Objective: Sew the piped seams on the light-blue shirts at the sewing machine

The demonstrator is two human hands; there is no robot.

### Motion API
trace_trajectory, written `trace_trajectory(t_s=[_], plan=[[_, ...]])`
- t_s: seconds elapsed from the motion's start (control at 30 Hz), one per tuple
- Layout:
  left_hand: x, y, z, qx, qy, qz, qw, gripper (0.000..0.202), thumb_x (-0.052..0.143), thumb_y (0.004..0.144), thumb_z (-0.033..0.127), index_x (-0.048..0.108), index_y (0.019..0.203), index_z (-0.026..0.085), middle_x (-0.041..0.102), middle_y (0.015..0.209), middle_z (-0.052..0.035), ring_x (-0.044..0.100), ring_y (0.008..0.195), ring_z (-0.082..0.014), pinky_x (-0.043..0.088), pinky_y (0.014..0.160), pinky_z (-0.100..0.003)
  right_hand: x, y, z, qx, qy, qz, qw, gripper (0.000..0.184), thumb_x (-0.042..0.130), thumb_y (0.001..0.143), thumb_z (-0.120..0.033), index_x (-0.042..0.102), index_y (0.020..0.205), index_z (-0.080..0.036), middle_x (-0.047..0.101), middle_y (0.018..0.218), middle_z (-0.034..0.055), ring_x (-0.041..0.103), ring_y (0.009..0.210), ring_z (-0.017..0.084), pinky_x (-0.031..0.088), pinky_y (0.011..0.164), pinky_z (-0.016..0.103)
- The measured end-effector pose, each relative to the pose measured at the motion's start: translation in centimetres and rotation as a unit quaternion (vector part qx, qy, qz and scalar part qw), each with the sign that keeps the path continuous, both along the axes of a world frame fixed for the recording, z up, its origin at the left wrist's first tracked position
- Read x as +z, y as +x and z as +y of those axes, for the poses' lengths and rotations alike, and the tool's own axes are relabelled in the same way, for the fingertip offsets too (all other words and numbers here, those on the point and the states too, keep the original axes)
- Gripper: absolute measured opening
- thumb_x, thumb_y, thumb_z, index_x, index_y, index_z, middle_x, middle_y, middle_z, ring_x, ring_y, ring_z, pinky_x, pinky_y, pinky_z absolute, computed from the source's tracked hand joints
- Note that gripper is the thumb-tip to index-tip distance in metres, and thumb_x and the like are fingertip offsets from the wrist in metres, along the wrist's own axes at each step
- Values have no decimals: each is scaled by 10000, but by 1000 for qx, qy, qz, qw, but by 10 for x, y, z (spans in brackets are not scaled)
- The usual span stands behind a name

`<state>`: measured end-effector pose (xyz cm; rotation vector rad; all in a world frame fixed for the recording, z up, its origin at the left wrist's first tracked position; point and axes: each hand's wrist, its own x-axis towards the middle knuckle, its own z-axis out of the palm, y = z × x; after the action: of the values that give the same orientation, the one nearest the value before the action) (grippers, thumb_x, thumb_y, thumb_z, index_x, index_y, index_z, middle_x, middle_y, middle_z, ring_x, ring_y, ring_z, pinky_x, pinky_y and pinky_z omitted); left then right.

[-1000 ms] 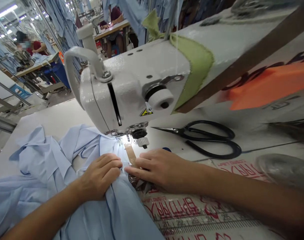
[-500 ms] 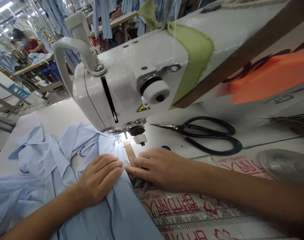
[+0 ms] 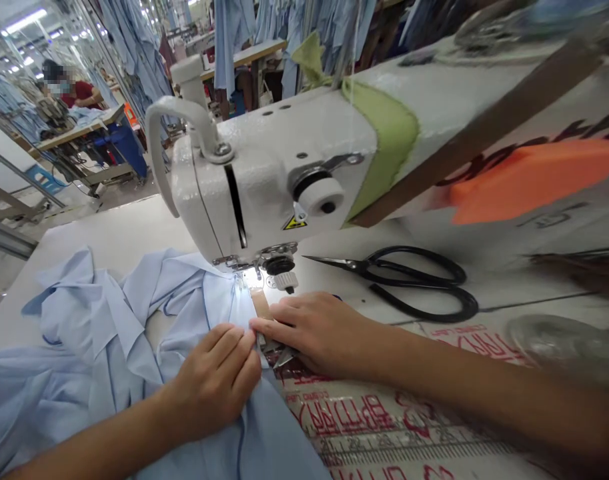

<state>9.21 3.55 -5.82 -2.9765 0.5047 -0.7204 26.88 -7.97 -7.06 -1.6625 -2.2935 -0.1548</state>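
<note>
On the glossy white metal sewing machine [image 3: 254, 167], I see a yellow-and-black triangular warning sign [image 3: 295, 223]. Black lettering [image 3: 597, 127] runs along its arm, partly hidden by a bright orange flat piece [image 3: 529, 180]; I cannot make it out. Below my right grip [image 3: 304, 333], the pale, shiny, red-printed sheet [image 3: 354, 413] carries large red characters I cannot read surely, and small letters that look like "COSMO LAD", the end blurred. On the long pale graduated ruler [image 3: 409, 453] I read 21 and 22.
</note>
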Motion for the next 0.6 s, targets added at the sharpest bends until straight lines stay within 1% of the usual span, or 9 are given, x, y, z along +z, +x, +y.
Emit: trace_trajectory(t_s=[0.1, 0.17, 0.2, 0.27, 0.37, 0.43, 0.5, 0.6], plan=[[0, 9, 1, 21, 11, -16, 1000, 169, 398, 837, 20, 562, 873, 40, 627, 888, -161, 578, 887, -223, 511, 783, -382, 6, 3, 2, -35, -12, -9, 999, 250, 436, 840, -165, 539, 1068, -176, 603, 802, 33, 477, 610, 143, 166, 471, 285], [2, 15, 6, 25, 6, -21, 999, 171, 390, 850, 43, 556, 892, 51, 625, 881, -155, 574, 880, -223, 511, 769, -381, 10, 6, 4, -57, -25, -16, 998, 295, 449, 822, -154, 527, 1105, -183, 617, 863, 35, 475, 599, 131, 166, 466, 286], [2, 18, 10, 28, -12, -16, 999, 173, 385, 853, 48, 551, 905, 56, 623, 880, -150, 570, 882, -222, 509, 767, -379, 11, 7, 4, -63, -32, -19, 997, 328, 455, 809, -145, 516, 1128, -186, 621, 892, 34, 479, 602, 128, 175, 465, 285], [2, 20, 17, 39, -83, 12, 996, 184, 369, 856, 52, 532, 937, 77, 619, 897, -137, 562, 890, -210, 505, 766, -359, 13, 10, 4, -62, -38, -20, 997, 383, 473, 770, -136, 508, 1148, -183, 623, 903, 32, 489, 612, 130, 199, 468, 282], [0, 17, 28, 52, -207, 52, 976, 173, 386, 855, 107, 489, 994, 119, 608, 960, -116, 552, 914, -190, 501, 769, -330, 11, 10, 3, -31, -37, -27, 998, 441, 487, 747, -158, 486, 1188, -184, 622, 909, 40, 499, 614, 138, 207, 465, 279], [-2, 14, 34, 48, -239, 56, 968, 180, 410, 851, 142, 468, 1021, 138, 601, 996, -106, 545, 937, -188, 497, 776, -326, 8, 8, 3, -16, -35, -36, 999, 432, 463, 788, -178, 460, 1220, -188, 620, 946, 53, 505, 604, 142, 183, 452, 281], [-2, 11, 39, 37, -231, 54, 971, 174, 398, 860, 126, 463, 1020, 145, 600, 1007, -99, 538, 952, -184, 491, 787, -320, 5, 6, 4, -17, -34, -45, 998, 366, 416, 842, -188, 473, 1203, -177, 614, 995, 76, 521, 613, 149, 176, 448, 285], [0, 11, 43, 11, -174, 57, 983, 150, 373, 880, 85, 475, 981, 128, 603, 1001, -106, 528, 949, -182, 478, 815, -325, 2, 3, 3, -20, -22, -55, 998, 300, 349, 887, -178, 514, 1134, -141, 576, 1103, 124, 543, 658, 160, 213, 463, 286]])
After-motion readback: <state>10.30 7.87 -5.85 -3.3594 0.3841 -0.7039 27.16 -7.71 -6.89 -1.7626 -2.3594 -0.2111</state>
